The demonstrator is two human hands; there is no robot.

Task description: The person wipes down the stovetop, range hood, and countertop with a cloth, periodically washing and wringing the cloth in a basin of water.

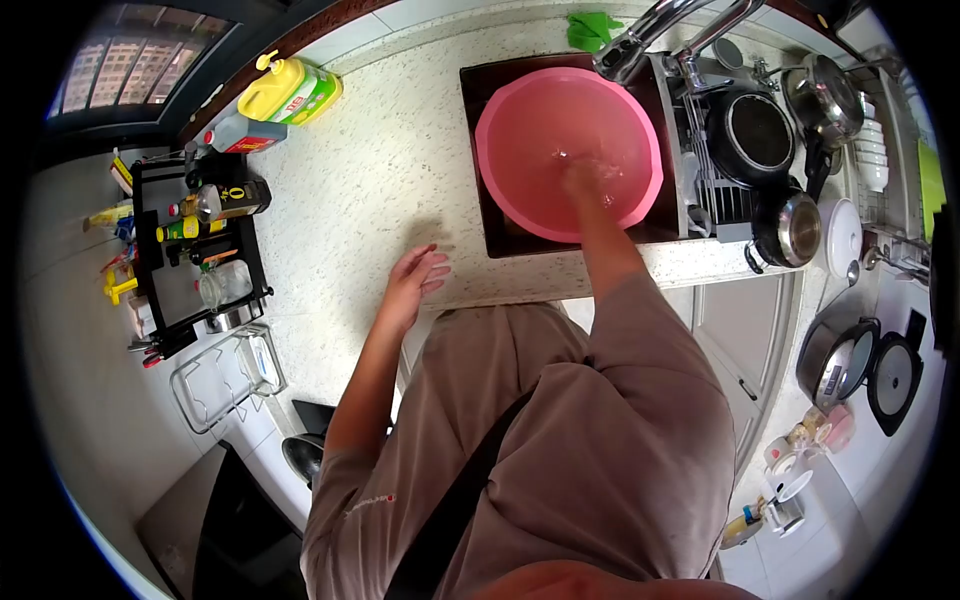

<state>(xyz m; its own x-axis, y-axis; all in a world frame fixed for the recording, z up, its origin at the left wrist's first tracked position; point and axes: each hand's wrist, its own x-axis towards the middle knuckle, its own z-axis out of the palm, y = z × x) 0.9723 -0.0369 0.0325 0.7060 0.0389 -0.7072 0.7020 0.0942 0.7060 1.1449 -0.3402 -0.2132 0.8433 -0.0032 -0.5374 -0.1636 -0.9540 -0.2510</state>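
Note:
A pink basin (490, 205) with water in it sits in the dark sink (488, 240). My right hand (583, 180) reaches down into the water near the basin's middle; its fingers are blurred by the water, so what they hold, if anything, is hidden. Over the counter's front edge, left of the sink, hangs my left hand (418, 272), its fingers apart and slightly curled, holding nothing. The chrome faucet (625, 55) stands over the basin's upper right rim.
Behind the sink lies a green cloth (592, 31). A yellow detergent jug (290, 92) stands at the back left, near a black rack (262, 262) of bottles. Right of the sink, pans (752, 138) rest on a drying rack (715, 195).

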